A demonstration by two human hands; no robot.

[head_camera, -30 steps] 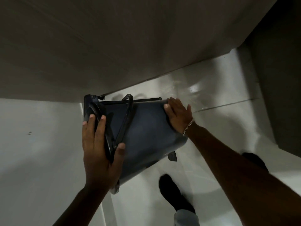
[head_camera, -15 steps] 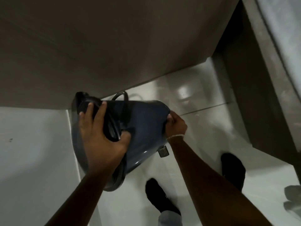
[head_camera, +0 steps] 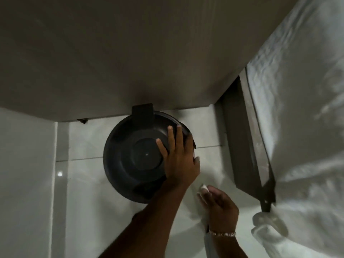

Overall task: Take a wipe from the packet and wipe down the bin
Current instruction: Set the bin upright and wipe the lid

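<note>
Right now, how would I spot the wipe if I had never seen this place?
Find the round dark bin standing on the pale tiled floor, with the left hand resting on its lid. Just right of it, nearer the camera, the right hand pinches the wipe: a small white wad, the only white thing held.

Bin (head_camera: 134, 161) stands on floor (head_camera: 83, 183), back edge against wall (head_camera: 130, 62). Left hand (head_camera: 179, 161) covers lid's right side. Bed (head_camera: 307, 127) closes off right. Open floor left and front-left of bin.
</note>
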